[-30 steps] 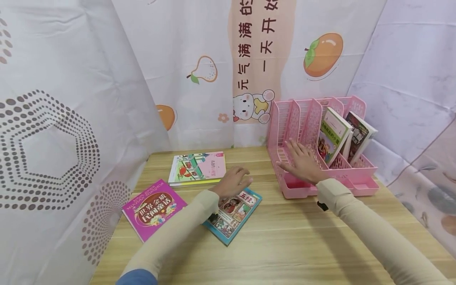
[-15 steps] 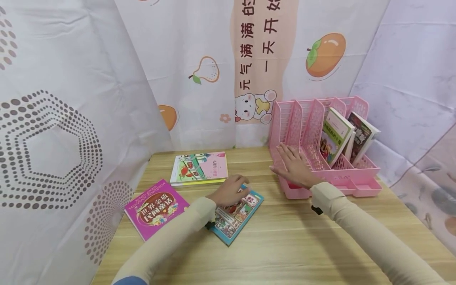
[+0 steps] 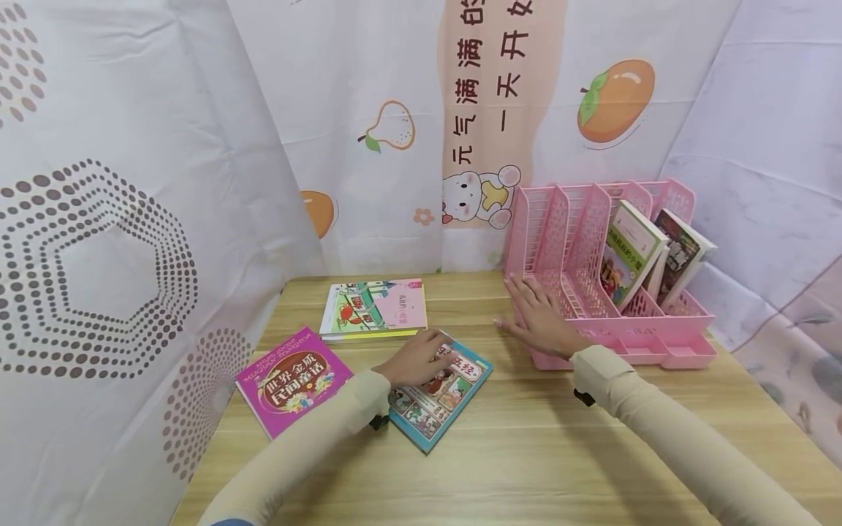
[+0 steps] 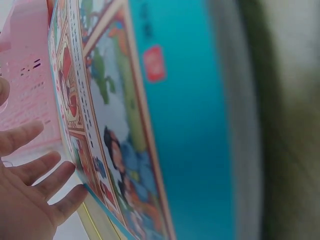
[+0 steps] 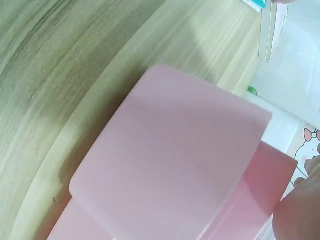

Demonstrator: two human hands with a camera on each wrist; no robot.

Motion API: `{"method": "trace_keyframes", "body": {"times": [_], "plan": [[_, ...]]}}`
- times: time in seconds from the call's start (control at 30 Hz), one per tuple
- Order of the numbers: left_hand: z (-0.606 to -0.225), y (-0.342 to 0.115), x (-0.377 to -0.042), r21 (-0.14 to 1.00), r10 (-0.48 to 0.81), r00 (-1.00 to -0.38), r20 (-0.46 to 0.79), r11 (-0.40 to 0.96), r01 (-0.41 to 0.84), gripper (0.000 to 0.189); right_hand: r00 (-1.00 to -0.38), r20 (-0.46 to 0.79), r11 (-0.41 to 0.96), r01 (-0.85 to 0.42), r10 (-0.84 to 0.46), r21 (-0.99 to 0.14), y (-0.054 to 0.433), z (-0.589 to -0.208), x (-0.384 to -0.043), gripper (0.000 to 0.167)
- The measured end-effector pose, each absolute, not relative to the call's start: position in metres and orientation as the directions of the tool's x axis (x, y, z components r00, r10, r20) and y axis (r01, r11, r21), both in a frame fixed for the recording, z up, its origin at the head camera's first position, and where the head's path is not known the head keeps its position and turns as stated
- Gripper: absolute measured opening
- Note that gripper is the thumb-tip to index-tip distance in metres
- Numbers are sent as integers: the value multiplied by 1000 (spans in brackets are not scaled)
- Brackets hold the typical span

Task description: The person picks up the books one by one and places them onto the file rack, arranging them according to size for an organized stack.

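My left hand (image 3: 416, 359) is over a comic-style book (image 3: 437, 409) with a blue border, which lies flat and slanted on the table. The hand covers part of the cover. In the left wrist view, its spread fingers (image 4: 57, 172) reach along the cover, fingertips right at the picture panels. My right hand (image 3: 542, 321), fingers extended and palm down, is at the left front corner of a pink file rack (image 3: 631, 332). In the right wrist view, the rack's smooth front wall (image 5: 170, 150) fills the middle, and part of the hand (image 5: 300, 215) shows at the right edge.
A magenta book (image 3: 329, 358) lies at the left. Behind it is a small stack topped by a pink storybook (image 3: 404, 307). Inside the rack's right slots lean a green-and-white book (image 3: 631, 252) and a dark-covered book (image 3: 677, 259). Printed curtains hang behind and at both sides.
My left hand has come lower and nearer over the blue-bordered book. My right hand has shifted left relative to the rack. The head view has turned slightly left.
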State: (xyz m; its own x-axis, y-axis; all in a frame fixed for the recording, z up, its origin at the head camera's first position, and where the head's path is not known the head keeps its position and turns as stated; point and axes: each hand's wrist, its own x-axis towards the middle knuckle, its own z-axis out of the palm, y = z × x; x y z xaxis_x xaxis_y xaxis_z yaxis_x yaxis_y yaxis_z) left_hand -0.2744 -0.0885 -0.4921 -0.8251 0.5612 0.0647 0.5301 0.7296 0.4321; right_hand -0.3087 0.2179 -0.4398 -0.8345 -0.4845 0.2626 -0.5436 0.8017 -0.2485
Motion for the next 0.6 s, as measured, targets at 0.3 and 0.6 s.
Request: {"method": "trace_keyframes", "body": {"times": [0.3,0.6], "plan": [[-493,-100,-267,439,552,-833,35,741,508,53,-810,308,768,-578,-499,-274,209,-443,-309,90],[-494,-110,-262,445,536,-843,44,745,497,53,-741,307,725,-663,-598,-189,194,-457,-303,92]]}}
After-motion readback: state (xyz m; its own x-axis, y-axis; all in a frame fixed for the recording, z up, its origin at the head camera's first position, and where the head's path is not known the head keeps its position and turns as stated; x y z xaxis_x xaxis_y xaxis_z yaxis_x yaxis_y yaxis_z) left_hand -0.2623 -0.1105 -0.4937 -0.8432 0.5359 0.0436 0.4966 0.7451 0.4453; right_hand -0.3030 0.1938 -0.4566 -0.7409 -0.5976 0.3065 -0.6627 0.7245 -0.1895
